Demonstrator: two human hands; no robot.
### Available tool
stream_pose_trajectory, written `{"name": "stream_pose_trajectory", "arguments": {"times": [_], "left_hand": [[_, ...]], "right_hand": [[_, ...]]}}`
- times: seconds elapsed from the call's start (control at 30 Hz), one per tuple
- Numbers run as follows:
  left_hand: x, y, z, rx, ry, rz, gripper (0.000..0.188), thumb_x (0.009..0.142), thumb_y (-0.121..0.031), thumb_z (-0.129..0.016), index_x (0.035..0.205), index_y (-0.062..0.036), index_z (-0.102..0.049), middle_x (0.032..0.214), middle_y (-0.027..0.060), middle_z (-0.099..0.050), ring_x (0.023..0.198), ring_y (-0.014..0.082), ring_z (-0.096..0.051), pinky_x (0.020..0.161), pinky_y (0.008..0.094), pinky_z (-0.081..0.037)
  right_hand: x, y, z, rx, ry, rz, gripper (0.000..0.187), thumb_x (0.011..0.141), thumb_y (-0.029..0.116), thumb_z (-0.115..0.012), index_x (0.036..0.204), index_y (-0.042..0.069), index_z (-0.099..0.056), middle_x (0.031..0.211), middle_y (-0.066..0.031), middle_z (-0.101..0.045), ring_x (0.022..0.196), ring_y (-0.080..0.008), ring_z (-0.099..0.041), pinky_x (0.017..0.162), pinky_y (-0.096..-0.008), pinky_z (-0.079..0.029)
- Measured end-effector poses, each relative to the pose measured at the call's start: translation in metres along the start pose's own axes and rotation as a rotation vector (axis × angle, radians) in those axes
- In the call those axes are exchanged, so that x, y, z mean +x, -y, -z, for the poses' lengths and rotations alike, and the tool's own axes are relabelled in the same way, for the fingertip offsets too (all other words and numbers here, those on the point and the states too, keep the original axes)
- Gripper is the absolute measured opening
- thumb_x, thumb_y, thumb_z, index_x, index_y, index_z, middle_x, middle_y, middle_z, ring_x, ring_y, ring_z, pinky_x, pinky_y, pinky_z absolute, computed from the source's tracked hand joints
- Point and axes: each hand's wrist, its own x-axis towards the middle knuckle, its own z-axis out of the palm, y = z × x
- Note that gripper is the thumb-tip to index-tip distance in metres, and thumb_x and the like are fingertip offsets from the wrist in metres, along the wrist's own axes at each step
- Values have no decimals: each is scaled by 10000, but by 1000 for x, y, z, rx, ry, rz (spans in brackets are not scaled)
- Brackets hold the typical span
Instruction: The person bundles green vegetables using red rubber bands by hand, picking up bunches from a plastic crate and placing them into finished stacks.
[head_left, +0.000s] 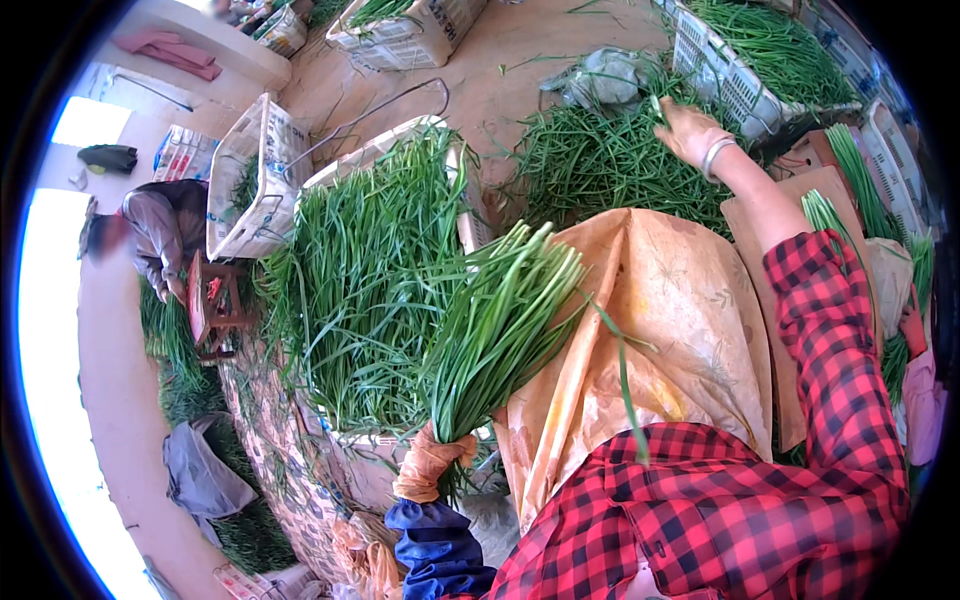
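Note:
My left hand (436, 458), in an orange glove, is closed round the lower part of a thick bunch of garlic chives (505, 325). The bunch slants up and right, its pale cut ends near the orange apron (680, 320) over my lap. My right hand (692, 136), thinly gloved with a band at the wrist, reaches far out over a heap of loose chive leaves (610, 160). A pale green stalk shows at its fingertips, which look pinched on it. One long loose leaf (625, 385) lies on the apron.
A white crate (470, 225) piled with chives stands left of my lap. More crates (725, 75) stand far right and at the back. A brown board (790, 260) lies at my right. Another person (160, 235) bends over a small stool (205, 300) at the left.

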Motion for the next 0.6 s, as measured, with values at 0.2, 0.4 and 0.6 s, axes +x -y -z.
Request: {"name": "stream_pose_trajectory", "arguments": {"times": [0.2, 0.4, 0.6], "left_hand": [[7, -6, -6, -19, -16, 11, 109, 696, -33, -682, 790, -21, -628, 650, 62, -615, 501, 135, -545, 485, 259, -445], [9, -14, -11, -71, -2, -19, 117, 697, -31, -688, 790, -12, -619, 648, 74, -611, 514, 146, -547, 487, 265, -430], [8, -7, -2, 83, 26, -123, 166, 738, -9, -666, 896, -27, -619, 723, 55, -625, 550, 139, -560, 527, 273, -453]], "right_hand": [[-92, 27, -47, 191, 634, 702, 573, 858, 409, -494, 1311, 62, -437, 1285, -214, -486, 1156, -321, -508, 996, -400, -390], [-183, 98, -160, 765, 804, 341, 495, 903, 406, -402, 1315, 140, -462, 1418, -179, -340, 1337, -338, -258, 1101, -458, -180], [-157, 74, -95, 172, 1033, 746, 507, 875, 429, -420, 1207, 72, -561, 1189, -205, -564, 1093, -305, -544, 963, -384, -399]]}}
